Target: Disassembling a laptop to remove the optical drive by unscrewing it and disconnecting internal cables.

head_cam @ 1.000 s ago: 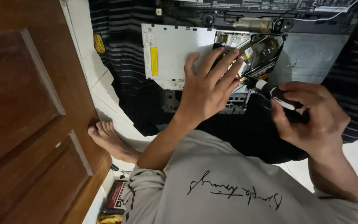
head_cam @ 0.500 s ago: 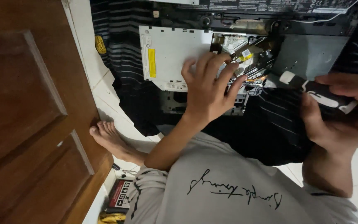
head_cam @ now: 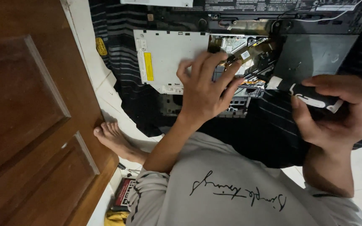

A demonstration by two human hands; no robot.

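Note:
An opened laptop base (head_cam: pixel 315 50) lies on a dark striped cloth (head_cam: pixel 122 83), with a silver optical drive (head_cam: pixel 168 58) set in its left part. My left hand (head_cam: pixel 206 90) rests spread on the drive's right end, fingertips at the exposed circuit board and cables (head_cam: pixel 248 54). My right hand (head_cam: pixel 336 109) grips a screwdriver with a black and white handle (head_cam: pixel 311 95). Its tip points left toward the board, close to my left fingertips. The screw it meets is hidden.
A brown wooden door (head_cam: pixel 30 117) fills the left side. My bare foot (head_cam: pixel 116 140) rests on the white tiled floor (head_cam: pixel 105 96) beside the door. A small red and black box (head_cam: pixel 124 192) and something yellow lie near my knee. A small yellow object (head_cam: pixel 101 46) sits at the cloth's edge.
My right hand has drawn back to the right with the screwdriver and turned it level. My left hand stays pressed on the drive.

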